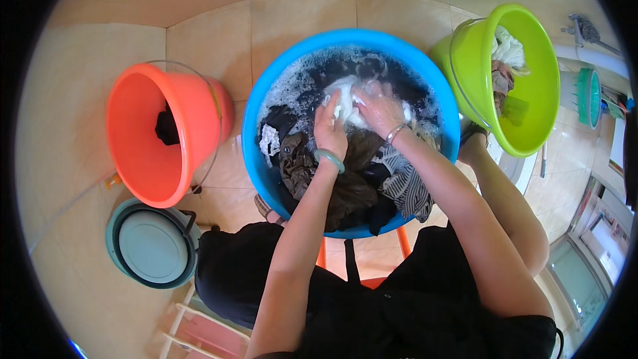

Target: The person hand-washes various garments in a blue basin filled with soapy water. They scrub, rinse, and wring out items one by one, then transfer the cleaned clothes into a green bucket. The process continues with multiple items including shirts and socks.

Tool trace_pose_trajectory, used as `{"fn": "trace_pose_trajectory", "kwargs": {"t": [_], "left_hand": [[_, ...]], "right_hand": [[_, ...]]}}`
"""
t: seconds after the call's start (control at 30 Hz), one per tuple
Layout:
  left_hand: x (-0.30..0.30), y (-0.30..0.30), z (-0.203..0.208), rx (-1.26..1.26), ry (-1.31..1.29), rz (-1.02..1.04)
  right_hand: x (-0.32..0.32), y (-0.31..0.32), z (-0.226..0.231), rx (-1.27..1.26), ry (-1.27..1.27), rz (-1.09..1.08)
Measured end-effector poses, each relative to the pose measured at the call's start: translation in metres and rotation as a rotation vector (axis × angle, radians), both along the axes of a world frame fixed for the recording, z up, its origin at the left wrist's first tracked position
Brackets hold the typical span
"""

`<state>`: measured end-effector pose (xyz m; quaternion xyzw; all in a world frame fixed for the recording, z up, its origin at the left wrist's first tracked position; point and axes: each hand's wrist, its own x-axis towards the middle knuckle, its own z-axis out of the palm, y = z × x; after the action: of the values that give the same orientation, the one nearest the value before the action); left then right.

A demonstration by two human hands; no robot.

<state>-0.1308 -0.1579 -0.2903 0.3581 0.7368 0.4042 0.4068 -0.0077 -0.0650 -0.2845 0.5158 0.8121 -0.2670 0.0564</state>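
Observation:
In the middle of the sudsy water in a large blue tub (251, 113), my two hands hold a wet white cloth (346, 96). My left hand (329, 127), with a pale green bangle at the wrist, grips the cloth's left side. From the right, my right hand (381, 110), wearing a silver bangle, is closed on the same cloth, its fingertips partly hidden by fabric and foam. Dark brown clothes (349, 189) heap up toward the tub's near side. A striped garment (407, 183) lies to their right, and a small patterned white piece (270, 141) to their left.
An orange bucket (136, 153) with a dark cloth (167, 126) inside stands left of the tub. On the right, a lime green bucket (541, 103) contains white and brownish cloths. A grey-green lidded bucket (154, 246) is at lower left. Tiled wall (299, 13) rises behind.

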Motion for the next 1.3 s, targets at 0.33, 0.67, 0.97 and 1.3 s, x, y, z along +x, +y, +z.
{"fn": "trace_pose_trajectory", "kwargs": {"t": [0.33, 0.67, 0.97, 1.3], "left_hand": [[-0.033, 0.002, -0.02, -0.09, -1.125, 0.457], [-0.009, 0.018, 0.08, 0.094, -1.901, 0.25], [0.008, 0.016, 0.087, 0.166, -1.945, 0.046], [0.019, 0.001, 0.054, 0.03, -1.257, 0.666]], "right_hand": [[-0.04, 0.007, 0.004, 0.079, 0.144, 0.215], [-0.009, -0.083, 0.164, 0.391, 0.582, 0.599], [-0.029, -0.077, 0.17, 0.53, 0.701, 0.391], [-0.022, -0.019, 0.095, 0.249, 0.688, -0.094]]}}
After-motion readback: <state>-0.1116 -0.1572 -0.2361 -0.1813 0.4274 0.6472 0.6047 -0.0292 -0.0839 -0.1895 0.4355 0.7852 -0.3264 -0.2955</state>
